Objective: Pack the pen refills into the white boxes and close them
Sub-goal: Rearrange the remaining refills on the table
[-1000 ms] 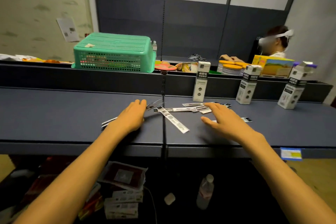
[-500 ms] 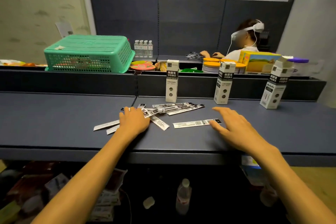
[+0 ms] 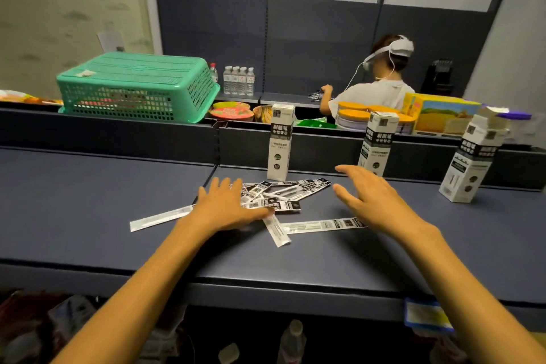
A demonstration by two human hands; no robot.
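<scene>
Several flat pen refill packets (image 3: 283, 193) lie in a loose pile on the dark blue shelf (image 3: 88, 201). My left hand (image 3: 226, 207) lies flat with spread fingers on the pile's left part. One packet (image 3: 161, 218) pokes out to its left, another (image 3: 323, 224) lies in front of the pile. My right hand (image 3: 370, 199) hovers open to the right of the pile, holding nothing. Three upright white boxes stand along the back: one (image 3: 280, 142) behind the pile, one (image 3: 378, 142) behind my right hand, one (image 3: 472, 162) at the right with its top flap open.
An upturned green basket (image 3: 136, 87) sits on the ledge at back left. Bowls, orange-lidded tubs (image 3: 353, 115) and a yellow carton (image 3: 443, 117) fill the ledge behind the boxes. Beyond it a person (image 3: 381, 89) with a headset sits facing away. Bottles and packages lie under the shelf.
My left hand has slid right onto the pile, bunching the packets together. My right hand has moved in toward the pile and lifted off the single packet. The camera has shifted.
</scene>
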